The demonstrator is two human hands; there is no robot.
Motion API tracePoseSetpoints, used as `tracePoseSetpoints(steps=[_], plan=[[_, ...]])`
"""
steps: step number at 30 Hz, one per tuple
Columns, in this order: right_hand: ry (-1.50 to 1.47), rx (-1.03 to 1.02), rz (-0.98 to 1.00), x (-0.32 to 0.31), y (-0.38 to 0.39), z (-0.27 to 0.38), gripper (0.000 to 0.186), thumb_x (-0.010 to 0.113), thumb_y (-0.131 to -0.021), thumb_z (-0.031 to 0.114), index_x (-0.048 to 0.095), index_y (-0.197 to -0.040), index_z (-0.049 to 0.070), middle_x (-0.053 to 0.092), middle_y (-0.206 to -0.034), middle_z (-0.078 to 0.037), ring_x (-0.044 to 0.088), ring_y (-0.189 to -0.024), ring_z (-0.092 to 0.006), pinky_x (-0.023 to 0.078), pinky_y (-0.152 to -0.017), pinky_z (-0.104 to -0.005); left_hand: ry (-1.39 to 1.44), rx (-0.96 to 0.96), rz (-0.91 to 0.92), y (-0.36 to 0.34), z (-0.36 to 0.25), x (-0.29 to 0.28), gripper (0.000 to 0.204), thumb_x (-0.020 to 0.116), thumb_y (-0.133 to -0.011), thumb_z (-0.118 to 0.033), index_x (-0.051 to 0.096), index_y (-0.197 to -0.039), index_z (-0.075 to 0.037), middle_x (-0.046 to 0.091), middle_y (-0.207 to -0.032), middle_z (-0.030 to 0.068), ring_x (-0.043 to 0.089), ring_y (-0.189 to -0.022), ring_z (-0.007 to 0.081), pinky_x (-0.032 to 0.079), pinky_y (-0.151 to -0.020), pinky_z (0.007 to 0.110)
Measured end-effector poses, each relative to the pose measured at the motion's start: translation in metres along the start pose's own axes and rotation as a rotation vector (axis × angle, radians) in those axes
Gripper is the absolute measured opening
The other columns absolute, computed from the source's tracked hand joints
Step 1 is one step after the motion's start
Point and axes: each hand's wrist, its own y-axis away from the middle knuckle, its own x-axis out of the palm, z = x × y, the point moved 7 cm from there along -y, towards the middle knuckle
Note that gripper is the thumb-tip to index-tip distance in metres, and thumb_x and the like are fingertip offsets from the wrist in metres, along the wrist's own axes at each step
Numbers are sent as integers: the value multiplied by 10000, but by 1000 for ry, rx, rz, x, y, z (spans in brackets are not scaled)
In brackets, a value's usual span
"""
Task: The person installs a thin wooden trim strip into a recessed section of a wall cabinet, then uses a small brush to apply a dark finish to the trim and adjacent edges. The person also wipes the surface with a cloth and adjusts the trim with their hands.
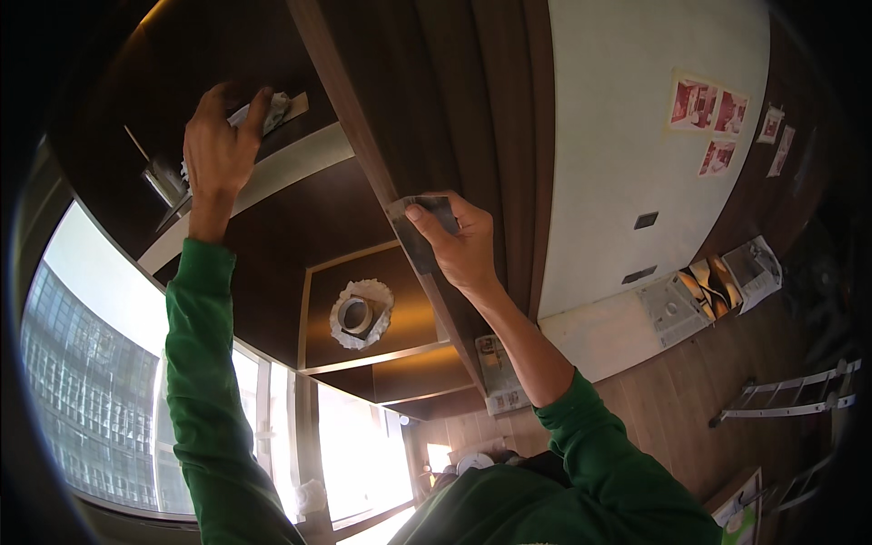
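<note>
My left hand (222,150) reaches up into a dark shelf compartment, its fingers curled over a crumpled white wad (275,111); whether cloth or paper I cannot tell. A pale flat strip (297,106) sticks out beside the fingertips. Close to that wrist stands a metal cup (164,183) with a thin stick near it. My right hand (465,243) grips a dark grey flat piece (420,238), thumb on its face, against the brown edge of the upright cabinet panel (363,150). What material the piece is made of cannot be made out.
In a lower lit compartment, a roll of tape (341,314) rests on a crumpled white wad (374,292). Windows (91,372) line the left side. Pictures (693,104) hang on the pale wall at right. A ladder (790,400) stands on the wooden floor (627,391).
</note>
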Motion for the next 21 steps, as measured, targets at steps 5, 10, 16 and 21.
tracePoseSetpoints(steps=[5, 10, 16, 21], plan=[[54, -210, -43, 8, -17, 7, 185, 754, -959, 198, 746, -998, 17, 737, -821, -20, 641, -732, -45, 503, -652, -209, -19, -13, 13, -1, -10, -3, 531, 717, -897, -429, 703, -1102, 61, 727, -1053, 241, 721, -967, 408, 563, -838, 422], [180, -320, -42, 35, -67, 77, 172, 751, -954, 171, 742, -1010, 9, 741, -823, -33, 653, -742, -66, 515, -674, -238, -24, 7, 1, 0, -10, -5, 532, 714, -898, -424, 701, -1088, 73, 723, -1061, 254, 719, -964, 415, 563, -837, 429], [88, -300, -42, 14, -31, 26, 181, 753, -949, 172, 736, -1012, 4, 755, -850, -55, 690, -816, -88, 530, -734, -246, -33, 5, -23, -2, -17, -5, 514, 722, -892, -398, 700, -1074, 82, 718, -1048, 265, 715, -949, 429, 562, -825, 442], [237, -343, -52, 41, -73, 91, 236, 752, -946, 219, 731, -1003, -9, 743, -815, -62, 671, -751, -95, 526, -694, -272, -13, 40, -36, -1, -13, -6, 498, 721, -893, -383, 699, -1059, 86, 717, -1023, 267, 711, -931, 438, 560, -810, 453]])
